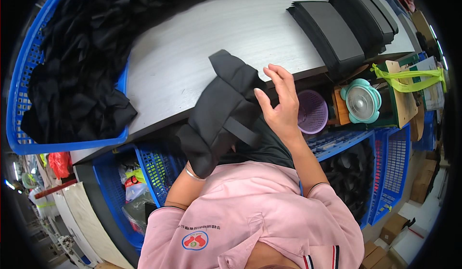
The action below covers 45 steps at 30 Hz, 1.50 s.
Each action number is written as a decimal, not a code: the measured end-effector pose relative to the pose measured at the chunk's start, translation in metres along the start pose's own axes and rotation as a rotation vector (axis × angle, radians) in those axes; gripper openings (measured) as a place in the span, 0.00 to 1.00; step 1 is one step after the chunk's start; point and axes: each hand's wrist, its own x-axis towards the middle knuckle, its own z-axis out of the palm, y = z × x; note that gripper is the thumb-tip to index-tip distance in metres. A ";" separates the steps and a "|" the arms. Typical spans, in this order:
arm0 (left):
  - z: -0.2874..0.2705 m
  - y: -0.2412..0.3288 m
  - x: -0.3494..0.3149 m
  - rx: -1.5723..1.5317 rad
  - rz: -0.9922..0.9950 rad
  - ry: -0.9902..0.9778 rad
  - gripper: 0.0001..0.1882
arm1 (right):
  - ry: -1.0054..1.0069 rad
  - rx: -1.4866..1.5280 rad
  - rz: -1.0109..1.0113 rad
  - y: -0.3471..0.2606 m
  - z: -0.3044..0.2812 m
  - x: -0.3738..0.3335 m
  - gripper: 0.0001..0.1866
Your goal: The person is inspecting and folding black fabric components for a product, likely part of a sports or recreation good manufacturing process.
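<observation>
The left hand (pixel 204 160) sits hidden under the black cloth piece (pixel 224 110) draped over it at the table (pixel 192 62) edge, grip unreadable, while the right hand (pixel 279 103) at three o'clock stays spread and loose, so the cloth may slide off.

A black fabric piece (pixel 222 112) with a sewn strap across its lower part hangs draped over the left hand (pixel 202 158), which is hidden inside it. Its upper flap sticks up past the open right hand (pixel 279 103), whose fingertips sit just beside its right edge.
</observation>
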 end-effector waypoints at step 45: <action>-0.034 -0.028 0.124 0.393 0.339 0.496 0.15 | -0.161 0.026 0.130 0.083 -0.009 0.066 0.22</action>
